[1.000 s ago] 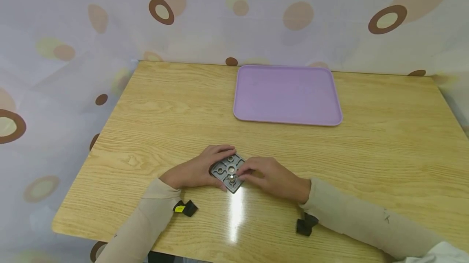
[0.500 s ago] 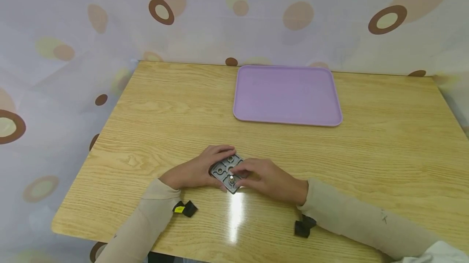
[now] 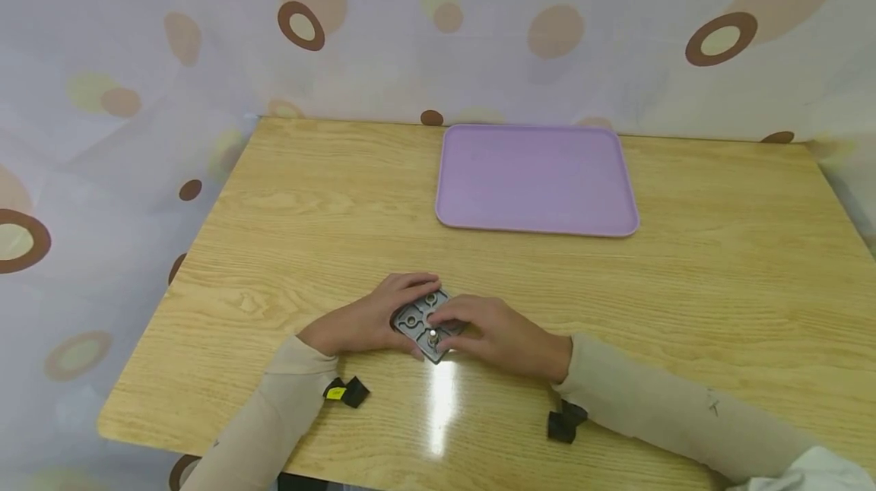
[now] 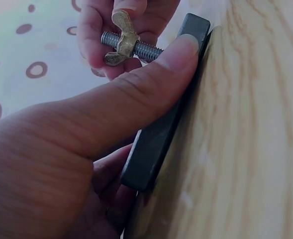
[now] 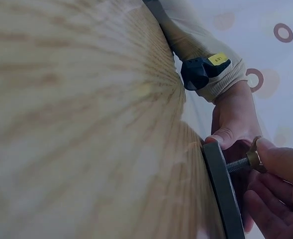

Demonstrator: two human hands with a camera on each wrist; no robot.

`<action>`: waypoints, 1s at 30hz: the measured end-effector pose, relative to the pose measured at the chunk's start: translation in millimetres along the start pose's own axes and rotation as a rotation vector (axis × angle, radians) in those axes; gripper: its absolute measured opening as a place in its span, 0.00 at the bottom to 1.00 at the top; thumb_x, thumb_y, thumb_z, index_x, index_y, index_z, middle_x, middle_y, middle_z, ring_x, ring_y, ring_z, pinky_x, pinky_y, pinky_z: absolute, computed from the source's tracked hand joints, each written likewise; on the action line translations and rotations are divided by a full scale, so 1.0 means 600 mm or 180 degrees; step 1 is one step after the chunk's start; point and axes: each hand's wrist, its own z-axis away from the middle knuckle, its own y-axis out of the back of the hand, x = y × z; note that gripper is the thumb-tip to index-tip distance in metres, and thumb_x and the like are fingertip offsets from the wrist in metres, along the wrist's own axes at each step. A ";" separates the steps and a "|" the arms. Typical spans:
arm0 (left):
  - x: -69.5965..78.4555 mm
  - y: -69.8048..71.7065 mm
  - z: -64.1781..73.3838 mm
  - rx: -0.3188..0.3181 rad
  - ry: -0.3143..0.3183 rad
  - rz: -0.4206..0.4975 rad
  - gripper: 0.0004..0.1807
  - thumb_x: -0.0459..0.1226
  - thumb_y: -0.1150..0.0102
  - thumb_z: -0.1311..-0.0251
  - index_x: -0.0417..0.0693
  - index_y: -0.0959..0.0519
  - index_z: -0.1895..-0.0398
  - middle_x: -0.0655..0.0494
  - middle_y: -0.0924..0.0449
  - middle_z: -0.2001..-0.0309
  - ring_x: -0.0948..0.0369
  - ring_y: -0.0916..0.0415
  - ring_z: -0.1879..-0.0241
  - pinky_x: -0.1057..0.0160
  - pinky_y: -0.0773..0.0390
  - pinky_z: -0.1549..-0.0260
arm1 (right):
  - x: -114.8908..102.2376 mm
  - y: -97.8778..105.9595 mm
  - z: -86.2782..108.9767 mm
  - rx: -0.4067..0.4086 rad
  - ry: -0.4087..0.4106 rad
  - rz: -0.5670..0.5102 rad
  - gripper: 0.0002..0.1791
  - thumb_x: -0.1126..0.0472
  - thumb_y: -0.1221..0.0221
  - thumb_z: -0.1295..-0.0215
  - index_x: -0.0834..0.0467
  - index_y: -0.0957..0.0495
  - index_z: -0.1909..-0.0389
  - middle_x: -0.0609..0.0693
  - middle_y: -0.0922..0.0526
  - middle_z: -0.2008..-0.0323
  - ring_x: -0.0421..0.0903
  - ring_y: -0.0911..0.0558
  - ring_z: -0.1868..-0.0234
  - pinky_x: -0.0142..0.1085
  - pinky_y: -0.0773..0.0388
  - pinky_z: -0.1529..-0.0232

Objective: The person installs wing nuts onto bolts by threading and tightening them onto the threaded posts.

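A square grey metal plate with recesses and round holes lies on the wooden table. Along its left side my left hand grips it, the thumb pressing its near edge in the left wrist view. A threaded bolt stands up from the plate's near corner and carries a brass wing nut. My right hand reaches in from the right and pinches the wing nut, one fingertip on a wing. Its fingers hide part of the plate's right half in the head view.
A lilac tray lies farther back on the table, near the patterned backdrop. Black straps with small blocks hang at both wrists, the left strap bearing a yellow label. The table's front edge runs below the forearms.
My right hand has shifted slightly left, its fingers moving from the plate's right side to over its middle around the bolt. My left hand and the plate have stayed in place.
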 end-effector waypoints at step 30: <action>-0.002 -0.003 0.001 0.0009 -0.0031 -0.0015 0.53 0.54 0.31 0.57 0.52 0.46 0.28 0.61 0.53 0.30 0.62 0.54 0.35 0.57 0.41 0.42 | -0.003 -0.005 0.004 0.0076 -0.0130 -0.0273 0.15 0.58 0.40 0.39 0.57 0.23 0.51 0.45 0.20 0.57 0.39 0.21 0.57 0.31 0.25 0.57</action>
